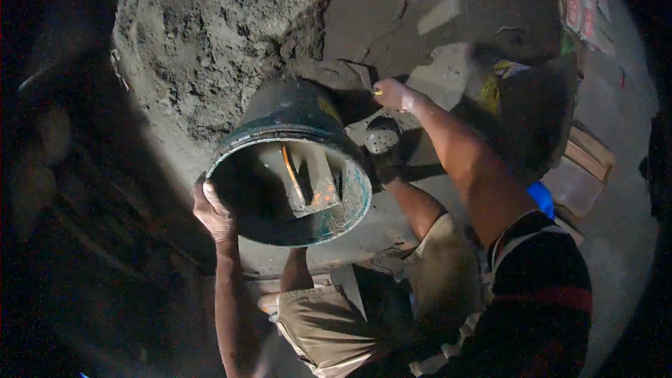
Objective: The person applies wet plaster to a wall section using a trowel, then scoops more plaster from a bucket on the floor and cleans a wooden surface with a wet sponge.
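Note:
A dark green bucket [280, 122] lies tipped on its side, its mouth toward me and its base against wet grey mortar. My left hand [214, 211] is closed on the left edge of its rim. Inside the bucket lies a flat, pale, mortar-smeared piece [318, 178] with a thin orange strip beside it; its kind is unclear. Beyond the bucket to the right, my right hand [395, 95] is closed round the yellow-ended handle of what looks like a trowel [350, 78]. Its grey-coated blade points left, toward the mortar heap [217, 35].
A dark, mortar-stained container [521, 112] stands right of my right forearm. Farther right lie brick-like blocks [581, 175], a blue object [542, 198] and printed bags [584, 0]. My foot in a perforated shoe [382, 137] is beside the bucket. The left side is dark.

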A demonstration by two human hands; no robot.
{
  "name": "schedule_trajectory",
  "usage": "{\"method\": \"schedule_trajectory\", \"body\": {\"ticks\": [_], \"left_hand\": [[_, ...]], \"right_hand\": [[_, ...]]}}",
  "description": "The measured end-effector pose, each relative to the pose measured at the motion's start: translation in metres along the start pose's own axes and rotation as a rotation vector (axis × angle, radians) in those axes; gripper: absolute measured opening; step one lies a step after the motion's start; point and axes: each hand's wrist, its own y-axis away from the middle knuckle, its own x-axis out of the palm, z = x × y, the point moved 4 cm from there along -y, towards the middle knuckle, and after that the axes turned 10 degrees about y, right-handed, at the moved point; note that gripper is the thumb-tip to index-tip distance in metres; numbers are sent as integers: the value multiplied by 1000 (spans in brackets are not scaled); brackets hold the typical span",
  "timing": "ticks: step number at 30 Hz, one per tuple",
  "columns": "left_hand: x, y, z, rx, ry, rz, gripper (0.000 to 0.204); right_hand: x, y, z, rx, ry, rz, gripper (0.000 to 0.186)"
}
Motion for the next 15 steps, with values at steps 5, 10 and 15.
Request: {"method": "schedule_trajectory", "body": {"ticks": [5,10,15], "left_hand": [[6,-5,-6,8,-28,4,54],[0,7,3,-113,-38,-58,52],[6,23,-43,-27,87,16,53]], "right_hand": [[-20,68,-14,0,-288,73,33],[-16,180,-16,-3,-833,-45,39],[-27,338,-29,-25,-1045,-323,22]]}}
